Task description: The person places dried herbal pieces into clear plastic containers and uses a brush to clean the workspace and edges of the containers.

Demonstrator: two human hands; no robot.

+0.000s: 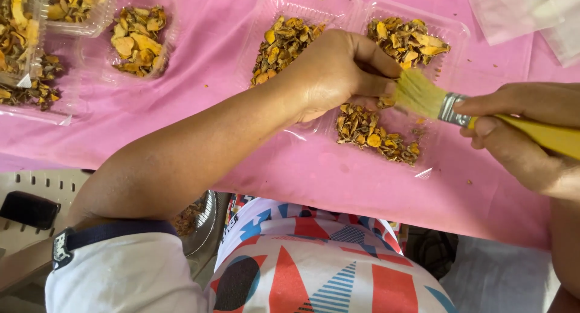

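My left hand (335, 71) pinched a dried yellow piece (385, 101) over the clear tray (423, 168) while my right hand (519, 132) gripped the yellow-handled brush (447, 104) against it.

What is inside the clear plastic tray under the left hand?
The clear plastic tray holds dried yellow-orange slices in three piles. The left hand covers its middle; what its fingers pinch is hidden.
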